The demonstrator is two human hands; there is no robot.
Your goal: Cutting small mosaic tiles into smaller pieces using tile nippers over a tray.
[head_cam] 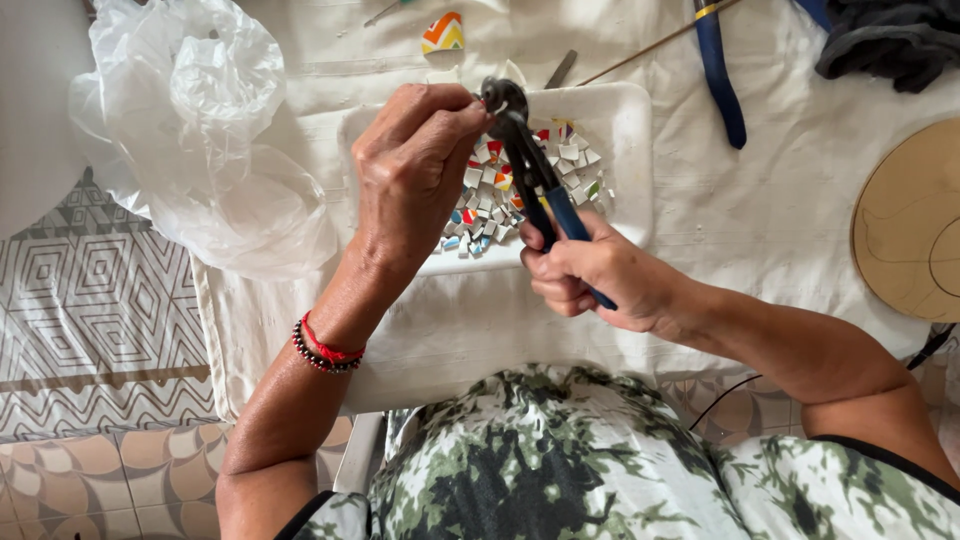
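My right hand (590,275) grips the blue handles of a pair of wheeled tile nippers (528,160), whose jaws point up and away over a white tray (625,130). My left hand (415,165) pinches something small at the nipper wheels; the piece itself is hidden by my fingers. In the tray lies a heap of several small coloured tile chips (490,205), white, red, blue and orange. A red and black bead bracelet (325,350) circles my left wrist.
A crumpled clear plastic bag (195,130) lies at the left on the white cloth (770,210). A colourful tile shard (443,33) rests beyond the tray. Blue-handled pliers (720,75) and a thin stick lie at the back right, a round wooden board (910,220) at the right edge.
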